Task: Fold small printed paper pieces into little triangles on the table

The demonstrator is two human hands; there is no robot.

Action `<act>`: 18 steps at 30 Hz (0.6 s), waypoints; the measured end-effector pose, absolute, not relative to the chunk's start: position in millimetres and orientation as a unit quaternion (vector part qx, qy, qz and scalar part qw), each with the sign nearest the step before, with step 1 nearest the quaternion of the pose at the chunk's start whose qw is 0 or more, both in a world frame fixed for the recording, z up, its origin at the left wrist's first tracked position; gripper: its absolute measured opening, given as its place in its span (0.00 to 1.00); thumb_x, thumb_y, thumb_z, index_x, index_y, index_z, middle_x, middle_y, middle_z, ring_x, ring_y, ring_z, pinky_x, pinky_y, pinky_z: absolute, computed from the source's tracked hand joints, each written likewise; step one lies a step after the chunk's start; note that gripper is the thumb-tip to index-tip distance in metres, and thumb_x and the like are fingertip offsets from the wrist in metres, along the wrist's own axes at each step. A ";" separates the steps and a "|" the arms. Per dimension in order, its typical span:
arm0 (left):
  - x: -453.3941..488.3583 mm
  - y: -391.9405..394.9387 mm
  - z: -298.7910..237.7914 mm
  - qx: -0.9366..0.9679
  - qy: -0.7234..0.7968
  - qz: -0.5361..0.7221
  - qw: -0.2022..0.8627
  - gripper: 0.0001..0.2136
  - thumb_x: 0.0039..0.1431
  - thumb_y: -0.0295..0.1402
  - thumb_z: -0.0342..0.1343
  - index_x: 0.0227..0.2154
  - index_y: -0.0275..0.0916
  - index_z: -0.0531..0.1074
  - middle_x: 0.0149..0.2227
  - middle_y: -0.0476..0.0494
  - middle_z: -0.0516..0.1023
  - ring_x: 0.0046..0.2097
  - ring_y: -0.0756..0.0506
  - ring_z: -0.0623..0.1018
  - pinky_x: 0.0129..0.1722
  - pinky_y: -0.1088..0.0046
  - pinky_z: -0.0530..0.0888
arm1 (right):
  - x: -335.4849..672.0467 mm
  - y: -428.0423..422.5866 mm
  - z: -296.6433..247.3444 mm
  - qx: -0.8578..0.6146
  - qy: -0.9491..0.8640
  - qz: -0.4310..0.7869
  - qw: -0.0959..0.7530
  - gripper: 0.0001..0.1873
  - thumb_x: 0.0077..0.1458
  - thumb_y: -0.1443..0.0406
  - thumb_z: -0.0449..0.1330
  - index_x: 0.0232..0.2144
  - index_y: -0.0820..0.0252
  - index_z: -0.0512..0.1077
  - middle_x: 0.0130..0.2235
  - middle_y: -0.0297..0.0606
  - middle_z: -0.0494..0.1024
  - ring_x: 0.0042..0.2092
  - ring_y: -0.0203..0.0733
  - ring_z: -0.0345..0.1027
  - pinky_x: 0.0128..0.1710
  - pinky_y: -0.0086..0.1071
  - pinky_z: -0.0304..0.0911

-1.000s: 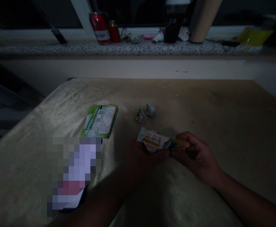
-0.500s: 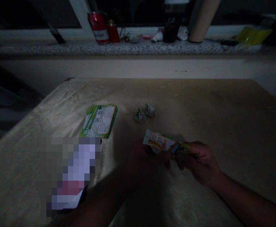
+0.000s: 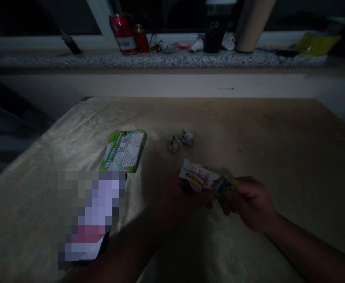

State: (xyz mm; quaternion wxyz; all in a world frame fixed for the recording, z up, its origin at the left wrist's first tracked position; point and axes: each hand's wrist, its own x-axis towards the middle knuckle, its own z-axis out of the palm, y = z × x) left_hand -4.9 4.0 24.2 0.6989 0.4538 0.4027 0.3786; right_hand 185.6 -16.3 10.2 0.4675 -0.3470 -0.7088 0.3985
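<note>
Between my two hands is a strip of colourful printed paper (image 3: 202, 175), partly folded, with white, yellow and blue pictures on it. My left hand (image 3: 181, 194), dark in shadow, is closed on its near left edge. The right end is pinched by the thumb and fingers of my right hand (image 3: 250, 198). Just beyond the strip, two small folded paper pieces (image 3: 176, 144) lie side by side on the table. A stack of green and white printed sheets (image 3: 125, 151) rests to the left.
A phone (image 3: 95, 216) with a blurred-out screen lies on the cloth-covered table (image 3: 266, 137) at the near left. Along the granite sill (image 3: 160, 61) stand a red can (image 3: 123, 35), a dark cup (image 3: 215, 31), a cardboard tube (image 3: 253, 27) and a yellow item (image 3: 316, 44).
The printed paper strip has tilted slightly in my hands, so its printed face shows a little more. Everything on the table stays put.
</note>
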 end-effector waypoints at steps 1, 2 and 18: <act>-4.8 4.5 23.6 0.453 0.403 0.375 0.701 0.10 0.46 0.36 0.70 0.23 0.37 0.76 0.26 0.45 0.81 0.25 0.48 0.78 0.28 0.72 0.78 | 185.5 -15.4 9.9 -0.348 -0.712 0.398 0.463 0.18 0.66 0.67 0.58 0.22 0.59 0.73 0.16 0.30 0.71 0.16 0.31 0.60 0.16 0.25 0.55; -4.8 5.0 22.9 0.452 0.406 0.371 0.702 0.10 0.46 0.36 0.70 0.23 0.37 0.76 0.26 0.45 0.81 0.25 0.49 0.78 0.28 0.72 0.78 | 185.6 -14.7 9.5 -0.350 -0.714 0.399 0.456 0.16 0.64 0.68 0.59 0.23 0.59 0.74 0.16 0.29 0.70 0.16 0.31 0.59 0.16 0.25 0.54; -11.8 4.6 11.0 0.438 0.385 0.392 0.711 0.11 0.48 0.35 0.72 0.32 0.37 0.79 0.34 0.43 0.86 0.33 0.45 0.84 0.34 0.71 0.81 | 193.2 -21.0 3.8 -0.337 -0.658 0.565 0.366 0.24 0.74 0.57 0.49 0.29 0.60 0.75 0.23 0.36 0.79 0.21 0.33 0.68 0.22 0.27 0.63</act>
